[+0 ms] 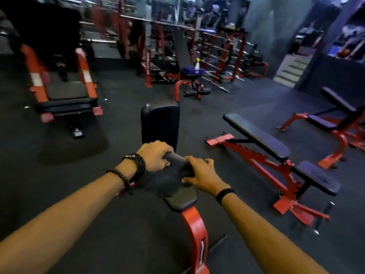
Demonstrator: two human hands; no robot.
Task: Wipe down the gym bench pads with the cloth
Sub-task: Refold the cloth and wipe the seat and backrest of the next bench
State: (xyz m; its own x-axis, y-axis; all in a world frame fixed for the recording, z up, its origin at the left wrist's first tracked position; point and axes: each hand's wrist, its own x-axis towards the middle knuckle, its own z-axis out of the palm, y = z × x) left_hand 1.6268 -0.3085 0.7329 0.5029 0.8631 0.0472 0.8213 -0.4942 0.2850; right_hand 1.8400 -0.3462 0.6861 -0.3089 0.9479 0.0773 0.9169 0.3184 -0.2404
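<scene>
Hands meet over the near end of a red-framed gym bench: the left hand [156, 155], wrist ringed with dark bracelets [134, 169], is clenched on the far edge of a dark grey cloth [167, 179], while the right hand [201, 175], above a black wristband [225, 194], grips the same cloth from the other side. The cloth lies bunched on the small seat pad [180, 200], just ahead of the red frame [194, 230], with the upright back pad [160, 123] standing beyond it. A white spray bottle [197, 64] stands on a far bench, well apart across the dark floor [118, 224].
</scene>
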